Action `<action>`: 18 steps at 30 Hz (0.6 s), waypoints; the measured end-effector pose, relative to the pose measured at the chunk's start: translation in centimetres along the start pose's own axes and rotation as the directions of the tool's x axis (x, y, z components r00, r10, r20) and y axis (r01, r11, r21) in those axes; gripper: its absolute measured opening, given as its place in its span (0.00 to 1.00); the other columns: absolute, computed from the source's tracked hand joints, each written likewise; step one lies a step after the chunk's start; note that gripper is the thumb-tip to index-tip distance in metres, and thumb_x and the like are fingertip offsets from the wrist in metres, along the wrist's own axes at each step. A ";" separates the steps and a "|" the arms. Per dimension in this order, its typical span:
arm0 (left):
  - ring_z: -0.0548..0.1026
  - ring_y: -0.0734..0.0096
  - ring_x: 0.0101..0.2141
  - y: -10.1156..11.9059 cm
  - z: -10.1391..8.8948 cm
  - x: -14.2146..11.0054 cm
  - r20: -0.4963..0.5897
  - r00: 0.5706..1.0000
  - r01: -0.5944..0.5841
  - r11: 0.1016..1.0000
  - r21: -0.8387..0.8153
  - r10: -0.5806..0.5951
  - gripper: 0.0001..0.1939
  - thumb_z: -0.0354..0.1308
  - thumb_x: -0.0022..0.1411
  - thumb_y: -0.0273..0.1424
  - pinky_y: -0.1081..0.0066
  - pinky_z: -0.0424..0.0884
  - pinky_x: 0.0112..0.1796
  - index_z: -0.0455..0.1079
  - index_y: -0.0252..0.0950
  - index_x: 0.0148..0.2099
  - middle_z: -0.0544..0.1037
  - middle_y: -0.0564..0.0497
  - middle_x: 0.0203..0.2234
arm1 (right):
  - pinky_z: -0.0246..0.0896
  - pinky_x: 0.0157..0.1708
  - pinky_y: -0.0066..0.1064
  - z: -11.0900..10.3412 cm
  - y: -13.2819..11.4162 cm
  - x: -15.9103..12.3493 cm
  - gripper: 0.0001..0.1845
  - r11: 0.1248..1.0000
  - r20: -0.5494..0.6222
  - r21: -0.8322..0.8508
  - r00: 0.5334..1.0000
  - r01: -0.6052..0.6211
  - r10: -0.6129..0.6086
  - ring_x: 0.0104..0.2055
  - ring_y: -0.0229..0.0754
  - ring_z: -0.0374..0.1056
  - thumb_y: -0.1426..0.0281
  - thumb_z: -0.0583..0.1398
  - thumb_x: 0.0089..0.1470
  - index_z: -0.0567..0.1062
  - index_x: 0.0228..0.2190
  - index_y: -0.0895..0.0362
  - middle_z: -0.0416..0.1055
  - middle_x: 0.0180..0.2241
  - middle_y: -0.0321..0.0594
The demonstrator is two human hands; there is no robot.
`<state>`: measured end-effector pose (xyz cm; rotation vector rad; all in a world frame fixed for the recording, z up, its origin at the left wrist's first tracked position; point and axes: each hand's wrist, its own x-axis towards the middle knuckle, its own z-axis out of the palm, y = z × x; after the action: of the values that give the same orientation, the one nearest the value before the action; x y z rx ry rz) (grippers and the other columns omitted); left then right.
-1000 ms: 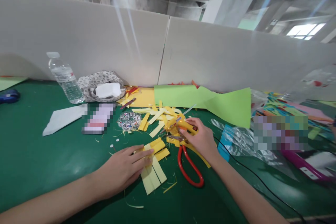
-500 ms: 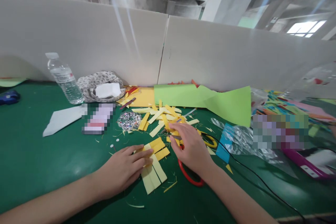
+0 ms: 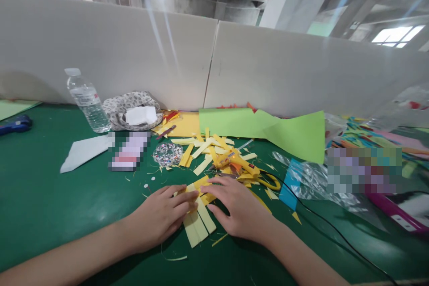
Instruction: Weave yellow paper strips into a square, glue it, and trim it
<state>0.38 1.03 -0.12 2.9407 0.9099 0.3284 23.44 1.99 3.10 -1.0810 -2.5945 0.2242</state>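
Pressing the crossed paper strips (image 3: 193, 231) flat on the worktop (image 3: 100, 196) with the left hand (image 3: 162, 211) in a flat, spread grip, probably to prevent slipping. Holding the right hand (image 3: 239, 208) in a wide grip at the strips' right edge, apparently for steadying, with the glue gun (image 3: 244, 163) lying just beyond.

Bare left hand (image 3: 162, 214) and right hand (image 3: 239, 210) join slim, bare forearms (image 3: 83, 243).

bottle (image 3: 87, 103) left of pouch (image 3: 132, 99) | phone (image 3: 129, 152), probably, before pouch | glue gun (image 3: 240, 163) behind right hand (image 3: 236, 208)
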 end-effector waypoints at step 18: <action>0.69 0.66 0.50 0.0 0.1 -0.1 -0.069 0.997 0.034 0.999 -0.031 -0.036 0.15 0.43 0.66 0.26 0.65 0.66 0.50 0.63 0.35 0.52 0.73 0.48 0.49 | 0.55 0.47 0.37 0.7 0.6 0.4 0.18 0.989 0.088 0.131 0.993 0.062 -0.074 0.45 0.43 0.62 0.59 0.62 0.48 0.76 0.40 0.54 0.73 0.41 0.38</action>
<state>0.29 0.98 -0.27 2.8997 0.9546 0.4403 23.31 2.70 2.36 -0.9574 -2.6518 0.4282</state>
